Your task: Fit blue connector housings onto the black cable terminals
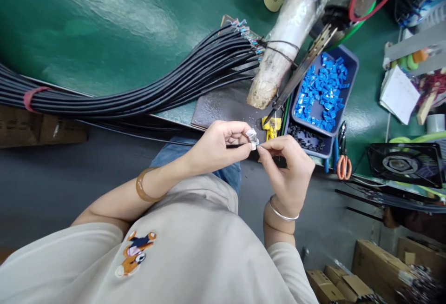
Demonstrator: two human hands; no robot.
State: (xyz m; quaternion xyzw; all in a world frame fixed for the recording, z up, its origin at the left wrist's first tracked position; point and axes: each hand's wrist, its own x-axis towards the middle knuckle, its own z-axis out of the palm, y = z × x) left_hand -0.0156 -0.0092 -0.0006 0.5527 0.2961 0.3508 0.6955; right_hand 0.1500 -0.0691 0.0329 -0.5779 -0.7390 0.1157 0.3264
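My left hand (223, 146) is closed on a thin black cable (174, 142) that comes in from the left, in front of the table edge. White wrapping (252, 137), apparently tape, shows at its fingertips. My right hand (287, 162) pinches at the cable's end, close against the left fingertips; thin wire ends seem to be between its thumb and forefinger, too small to make out fully. Just beyond the hands lies a yellow tool (271, 127), perhaps a wire stripper. A large bundle of black cables (156, 88) with stripped, coloured wire ends rests on the table.
A grey-blue bin (352, 74) of small blue parts stands right of a plastic-wrapped post (275, 57). Small black parts (306, 139) lie in a bin before it. Orange-handled scissors (344, 167) and a black fan (404, 164) are further right. Cardboard boxes (379, 262) stand on the floor.
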